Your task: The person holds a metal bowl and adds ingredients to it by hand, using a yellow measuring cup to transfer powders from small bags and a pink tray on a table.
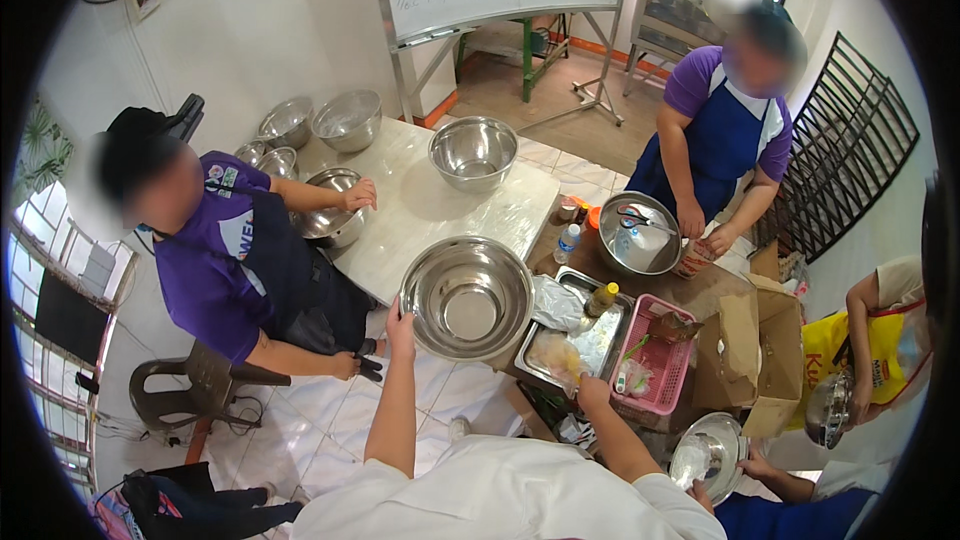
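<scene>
My left hand is shut on the rim of a large stainless steel mixing bowl, which tilts so that its inside faces me. The bowl overlaps the corner of the pale table in the view. My right hand is at the near edge of a metal tray, against a clear plastic bag with yellowish contents. Its fingertips are hidden, so its grip is unclear. In the tray also lie a silvery packet and a yellow-capped bottle. A pink plastic basket stands right beside it.
Several steel bowls sit on the pale table. A person in purple stands left, another beyond a bowl holding scissors. A cardboard box and people holding bowls are at right. A plastic chair stands left.
</scene>
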`<state>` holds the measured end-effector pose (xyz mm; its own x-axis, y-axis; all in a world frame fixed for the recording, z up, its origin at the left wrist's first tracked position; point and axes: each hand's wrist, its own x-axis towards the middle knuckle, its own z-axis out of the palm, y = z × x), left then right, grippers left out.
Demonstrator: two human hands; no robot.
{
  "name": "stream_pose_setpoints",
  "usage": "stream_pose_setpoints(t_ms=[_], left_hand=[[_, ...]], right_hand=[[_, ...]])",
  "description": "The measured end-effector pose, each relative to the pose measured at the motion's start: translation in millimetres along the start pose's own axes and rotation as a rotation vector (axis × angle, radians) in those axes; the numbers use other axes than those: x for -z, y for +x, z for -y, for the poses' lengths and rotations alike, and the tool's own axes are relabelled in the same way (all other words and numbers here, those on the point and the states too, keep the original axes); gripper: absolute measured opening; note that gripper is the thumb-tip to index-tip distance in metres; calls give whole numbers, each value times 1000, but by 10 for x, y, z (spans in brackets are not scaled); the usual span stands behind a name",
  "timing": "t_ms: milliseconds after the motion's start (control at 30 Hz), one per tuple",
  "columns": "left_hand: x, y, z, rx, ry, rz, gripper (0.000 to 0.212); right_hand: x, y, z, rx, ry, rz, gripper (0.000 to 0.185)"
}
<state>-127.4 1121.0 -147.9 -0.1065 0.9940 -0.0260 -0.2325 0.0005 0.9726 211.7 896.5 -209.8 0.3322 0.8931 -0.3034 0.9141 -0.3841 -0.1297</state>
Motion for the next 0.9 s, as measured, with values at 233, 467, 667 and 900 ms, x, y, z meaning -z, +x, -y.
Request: stream_pose_setpoints(t_ms=[233, 467, 667, 900], left_hand=[[9, -113, -140, 198, 405, -106, 49], [-6, -101, -50, 33, 492, -227, 60], [-188, -261, -207, 91, 445, -261, 61], [-693, -949, -775, -814, 963, -231, 44]], right_hand=[[-33, -41, -85, 83, -117, 30, 17], [-34, 180, -18, -115, 371, -42, 28], [-619, 276, -331, -330, 831, 44, 26], [-322, -299, -270, -393, 1235, 184, 23]])
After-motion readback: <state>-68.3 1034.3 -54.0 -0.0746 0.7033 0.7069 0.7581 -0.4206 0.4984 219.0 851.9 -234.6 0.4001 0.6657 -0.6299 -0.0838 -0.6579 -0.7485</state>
